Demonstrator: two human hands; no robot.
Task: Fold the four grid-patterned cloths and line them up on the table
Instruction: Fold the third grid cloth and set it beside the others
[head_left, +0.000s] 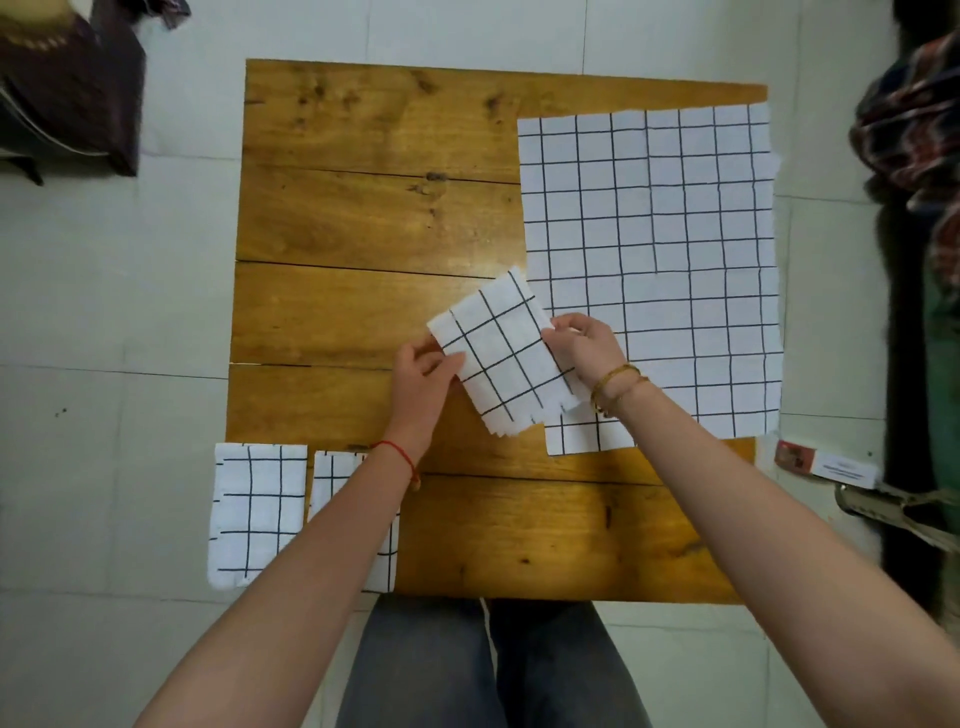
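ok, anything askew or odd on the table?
The folded cloth held in both hands sits rotated against the two folded ones lined up at the near left edge. The unfolded cloth overhangs the right edge.

Held cloth (501, 353): white with black grid, folded small, tilted, gripped at both side edges.
Spread cloth (649, 260): unfolded, flat on the bench's right side.
Folded cloths (257, 512), (332, 488): two, side by side at the near left corner.
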